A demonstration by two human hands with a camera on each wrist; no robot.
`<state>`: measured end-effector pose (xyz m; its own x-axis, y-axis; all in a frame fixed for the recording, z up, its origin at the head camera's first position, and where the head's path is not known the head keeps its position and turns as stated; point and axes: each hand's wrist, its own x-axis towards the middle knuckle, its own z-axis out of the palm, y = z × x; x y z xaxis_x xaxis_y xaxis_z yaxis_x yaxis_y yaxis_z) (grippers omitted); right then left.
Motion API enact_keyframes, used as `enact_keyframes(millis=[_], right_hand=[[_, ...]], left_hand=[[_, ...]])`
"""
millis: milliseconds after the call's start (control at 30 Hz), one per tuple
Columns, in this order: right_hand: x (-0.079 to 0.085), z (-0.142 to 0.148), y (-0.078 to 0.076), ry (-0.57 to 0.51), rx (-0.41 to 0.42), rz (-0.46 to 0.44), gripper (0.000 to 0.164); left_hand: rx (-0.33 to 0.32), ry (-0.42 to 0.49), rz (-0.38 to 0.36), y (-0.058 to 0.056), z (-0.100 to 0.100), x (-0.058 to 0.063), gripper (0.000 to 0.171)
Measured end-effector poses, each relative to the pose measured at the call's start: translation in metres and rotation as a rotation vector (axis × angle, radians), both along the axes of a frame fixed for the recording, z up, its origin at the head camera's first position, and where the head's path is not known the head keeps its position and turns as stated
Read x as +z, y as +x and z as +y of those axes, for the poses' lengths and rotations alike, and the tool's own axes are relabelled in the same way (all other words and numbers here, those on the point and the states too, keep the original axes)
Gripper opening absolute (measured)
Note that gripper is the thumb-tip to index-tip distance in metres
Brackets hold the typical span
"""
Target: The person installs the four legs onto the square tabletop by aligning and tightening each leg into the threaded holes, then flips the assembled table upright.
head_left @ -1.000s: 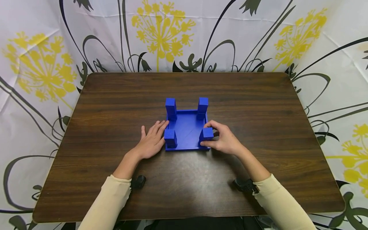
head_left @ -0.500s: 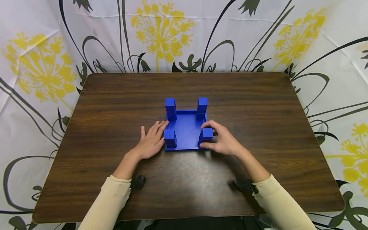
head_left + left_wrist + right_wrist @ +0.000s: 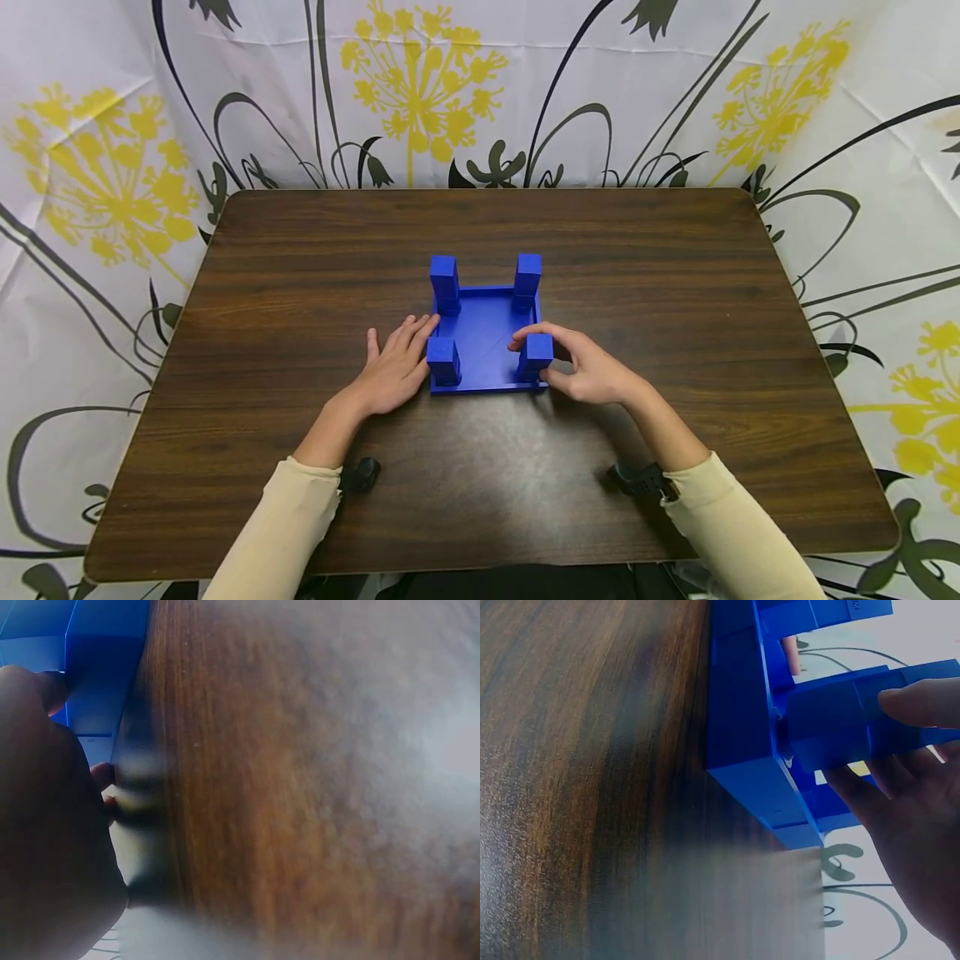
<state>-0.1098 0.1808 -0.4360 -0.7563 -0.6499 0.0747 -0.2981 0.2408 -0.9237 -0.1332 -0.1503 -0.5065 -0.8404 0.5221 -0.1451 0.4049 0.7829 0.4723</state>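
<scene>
A blue, shallow square tray-like base [image 3: 487, 337] lies on the table with an upright blue post at each corner, like a small upturned table. My right hand [image 3: 588, 371] holds the near right post [image 3: 537, 348], fingers reaching round its far side. In the right wrist view the thumb presses one face of that post [image 3: 829, 724] while the fingers [image 3: 855, 791] pass along another. At the left side, my left hand [image 3: 390, 371] lies flat, fingers straight and fingertips at the base's wall beside the near left post [image 3: 444, 360].
The brown wood-grain table [image 3: 637, 250] surrounds the base on all sides. Two far posts, left [image 3: 446, 283] and right [image 3: 527, 282], stand at the back corners. A white cloth with yellow flowers [image 3: 420, 83] hangs behind. Each wrist wears a black device.
The right hand's fingers have shifted slightly left round the near right post, and its thumb has slid to the post's right side. The left hand stays still.
</scene>
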Motion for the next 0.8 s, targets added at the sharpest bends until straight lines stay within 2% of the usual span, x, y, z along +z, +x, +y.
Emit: enact_keyframes(millis=[167, 433, 567, 800], right_hand=[[0.016, -0.003, 0.004, 0.024, -0.012, -0.023, 0.048], [-0.013, 0.004, -0.005, 0.08, -0.08, 0.043, 0.049], [-0.017, 0.005, -0.006, 0.073, -0.108, 0.061, 0.046], [-0.022, 0.002, -0.005, 0.053, -0.181, 0.084, 0.045]], left_hand=[[0.003, -0.015, 0.0, -0.001, 0.0, -0.002, 0.065], [-0.001, -0.013, -0.002, 0.002, 0.003, 0.009, 0.064], [0.001, -0.035, -0.008, 0.002, 0.003, 0.011, 0.064], [0.003, -0.017, 0.005, 0.002, 0.003, 0.008, 0.064]])
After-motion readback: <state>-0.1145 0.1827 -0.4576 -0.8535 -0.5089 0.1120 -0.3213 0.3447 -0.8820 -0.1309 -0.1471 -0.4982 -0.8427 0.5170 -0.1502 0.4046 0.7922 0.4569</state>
